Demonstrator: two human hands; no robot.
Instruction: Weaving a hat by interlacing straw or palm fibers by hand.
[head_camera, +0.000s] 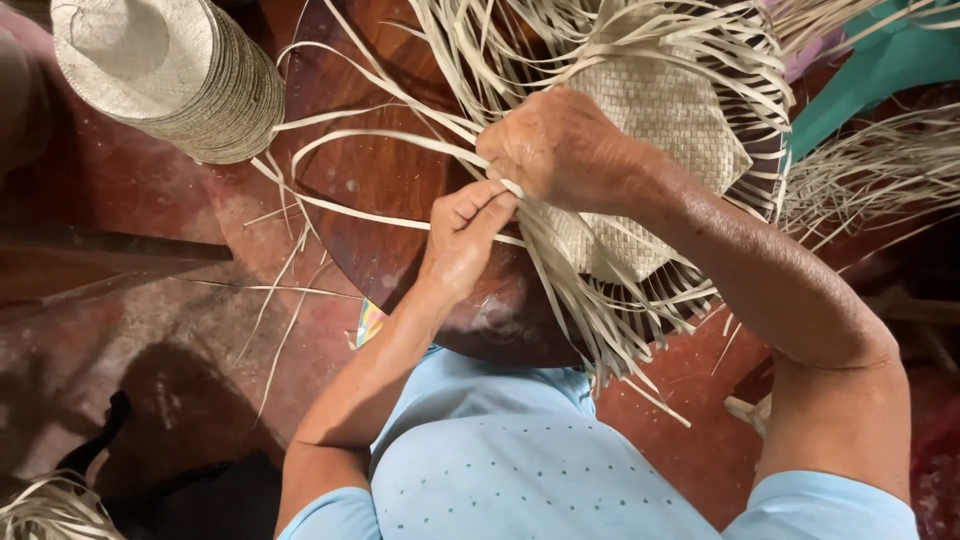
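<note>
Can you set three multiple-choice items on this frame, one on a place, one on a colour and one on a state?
1. Where is the stack of finished woven hats?
A. top left, on the floor
B. bottom right
C. on the person's lap

2. What colour is the person's shirt?
A. red
B. light blue
C. black

3. What is the state of the woven piece on the round wooden table?
A. trimmed clean all round
B. loose strips fan out from its edge
C. folded shut in a bag

Answers: 1 A, the stack sits at the upper left beside the table. 2 B, the shirt is pale blue with small dots. 3 B, long straw strips hang free around the plaited centre, where the left hand pinches a strip and the right hand presses down.
</note>
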